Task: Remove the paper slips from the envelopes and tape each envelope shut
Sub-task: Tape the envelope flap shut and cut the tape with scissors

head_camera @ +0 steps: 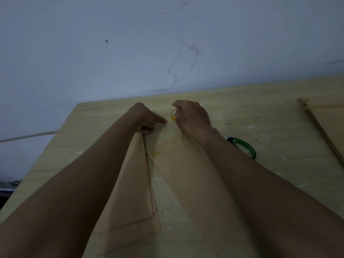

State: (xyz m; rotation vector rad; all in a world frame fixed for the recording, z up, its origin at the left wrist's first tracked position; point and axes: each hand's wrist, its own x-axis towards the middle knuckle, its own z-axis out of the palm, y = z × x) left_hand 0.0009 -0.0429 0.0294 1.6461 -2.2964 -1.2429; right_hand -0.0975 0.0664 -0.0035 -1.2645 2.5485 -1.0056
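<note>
Bench [260, 112] carries everything; using the tape roll [173, 115] as the landmark. Large brown envelope [186, 174] runs from just below the roll toward the camera, its flap end under the roll, with a glossy strip of tape [167, 146] on that end. Stack of more envelopes [130, 192] lies left of it, below-left of the roll. Another envelope [331, 123] sits well right of the roll. Scissors [243, 147], green handle, lie right-below the roll, partly under the forearm.

Right hand [193, 116] is curled over the roll and holds it. Left hand [147, 118], just left of the roll, has its forefinger stretched out, tip down on the envelope's end, other fingers curled; can't tell if they pinch anything.

Step looks like laying tape across the flap. Advice: keep the forefinger anchoring the free end, pull the roll low and taut, straight across the flap edge, smooth as you go, then cut. No paper slips visible.
</note>
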